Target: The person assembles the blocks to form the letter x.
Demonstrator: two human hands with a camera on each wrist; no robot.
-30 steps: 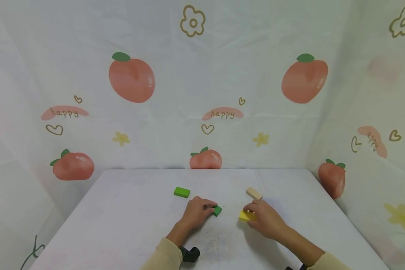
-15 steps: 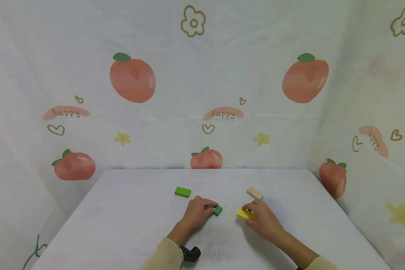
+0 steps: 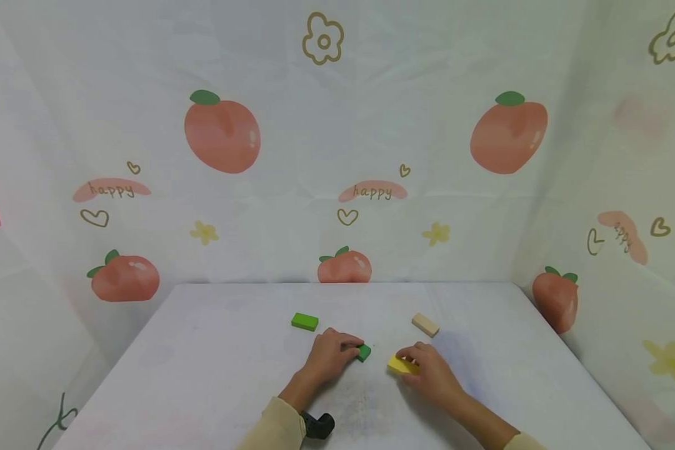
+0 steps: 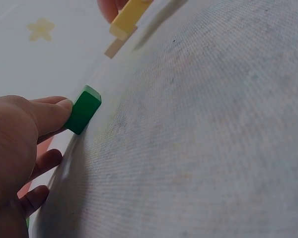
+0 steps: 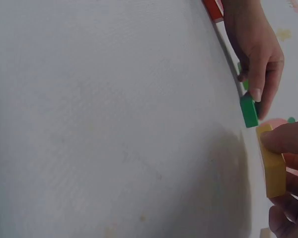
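Note:
Between thumb and fingers, my left hand pinches a dark green block at the table surface. In the left wrist view the green block stands tilted against the thumb tip, its far end clear of the fingers. To the right, my right hand grips a yellow block from its right side. The right wrist view has the thumb on one face of the yellow block and fingers behind it. The yellow block looks slightly raised, a short gap away from the green one.
A light green block lies farther back on the left. A plain wooden block lies back right, beyond my right hand. Part of a red block shows in the right wrist view. A printed cloth wall stands behind the white table.
My right hand has brought the yellow block left, towards the green block, and away from the wooden block. The left hand stays in place with the green block.

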